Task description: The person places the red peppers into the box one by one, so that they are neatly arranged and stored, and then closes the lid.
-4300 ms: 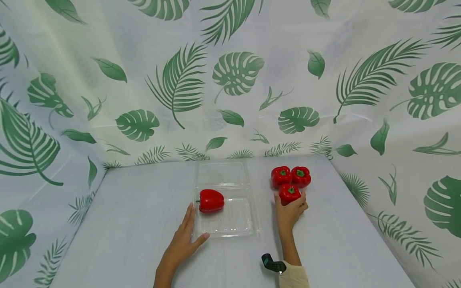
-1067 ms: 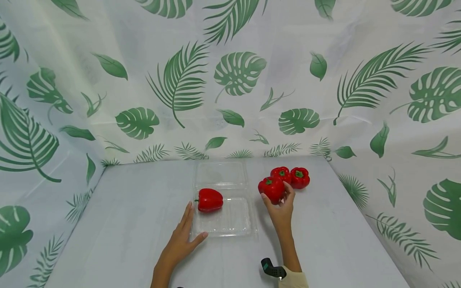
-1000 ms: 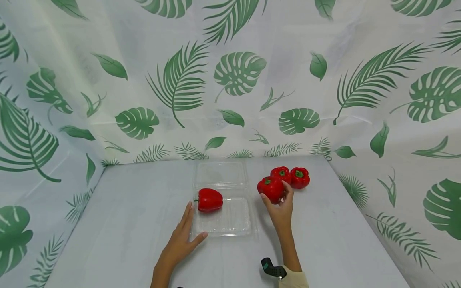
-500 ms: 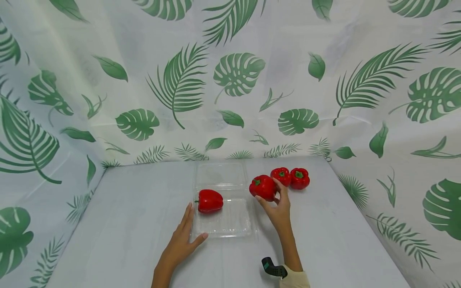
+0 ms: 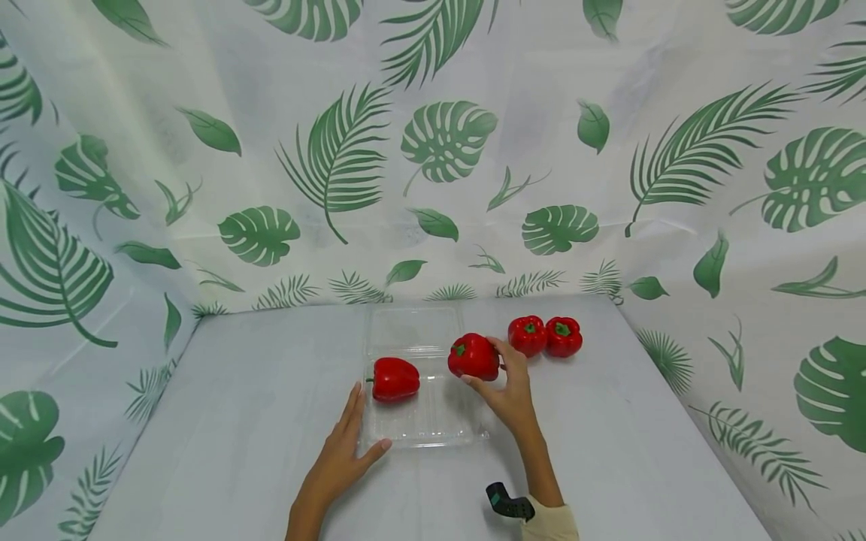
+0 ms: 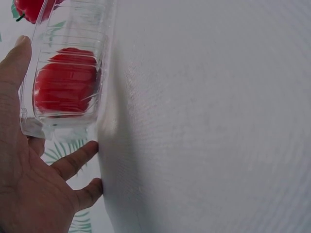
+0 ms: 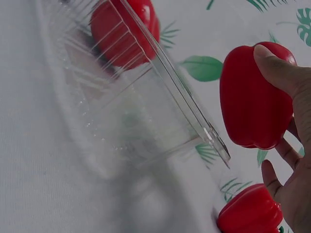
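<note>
A red bell pepper (image 5: 473,357) is gripped by the fingers of the right hand (image 5: 511,394) above the clear clamshell (image 5: 422,430), towards three o'clock from the lying pepper (image 5: 395,380) inside. The left hand (image 5: 340,454) is rested, fingers extended, at the nine-o'clock edge; gentle lowering without bumping seems advisable.

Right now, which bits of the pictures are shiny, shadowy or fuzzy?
Head view: bright glints line the clear rectangular plastic box; left wrist view: a soft grey shadow falls on the white table beside it; right wrist view: the box's left side blurs, while the glossy red bell pepper in the right hand has crisper edges.
</note>
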`<state>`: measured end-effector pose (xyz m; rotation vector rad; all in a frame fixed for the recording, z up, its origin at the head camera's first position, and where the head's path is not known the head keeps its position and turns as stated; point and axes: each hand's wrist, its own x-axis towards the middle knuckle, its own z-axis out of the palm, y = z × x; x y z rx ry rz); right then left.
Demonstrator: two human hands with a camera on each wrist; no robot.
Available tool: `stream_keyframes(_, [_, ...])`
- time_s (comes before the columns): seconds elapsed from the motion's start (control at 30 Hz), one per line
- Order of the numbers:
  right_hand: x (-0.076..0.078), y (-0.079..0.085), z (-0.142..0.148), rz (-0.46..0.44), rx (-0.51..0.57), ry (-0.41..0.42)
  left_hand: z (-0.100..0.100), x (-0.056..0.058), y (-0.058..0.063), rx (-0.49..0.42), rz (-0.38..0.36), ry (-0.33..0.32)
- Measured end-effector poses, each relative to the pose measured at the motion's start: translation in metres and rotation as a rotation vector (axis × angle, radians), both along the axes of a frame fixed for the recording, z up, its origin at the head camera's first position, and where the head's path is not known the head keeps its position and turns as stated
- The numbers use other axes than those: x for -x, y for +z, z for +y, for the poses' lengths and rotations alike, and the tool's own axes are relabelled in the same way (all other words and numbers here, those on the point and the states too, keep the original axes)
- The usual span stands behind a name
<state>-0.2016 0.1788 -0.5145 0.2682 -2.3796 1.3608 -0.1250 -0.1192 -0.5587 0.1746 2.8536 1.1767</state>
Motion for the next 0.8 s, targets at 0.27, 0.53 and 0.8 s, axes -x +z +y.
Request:
stream_keyframes(0.27, [0.007, -0.004, -0.006, 0.027, -0.111, 0.083, 0.001, -0.001, 0.0, 0.0, 0.003, 0.009])
stream_keyframes(0.53, [0.01, -0.003, -0.011, 0.011, -0.207, 0.095, -0.001, -0.001, -0.002, 0.001, 0.005, 0.0])
stream_keyframes(0.8, [0.014, 0.0, -0.017, 0.007, -0.321, 0.097, -0.002, -0.001, 0.0, -0.01, -0.011, -0.009])
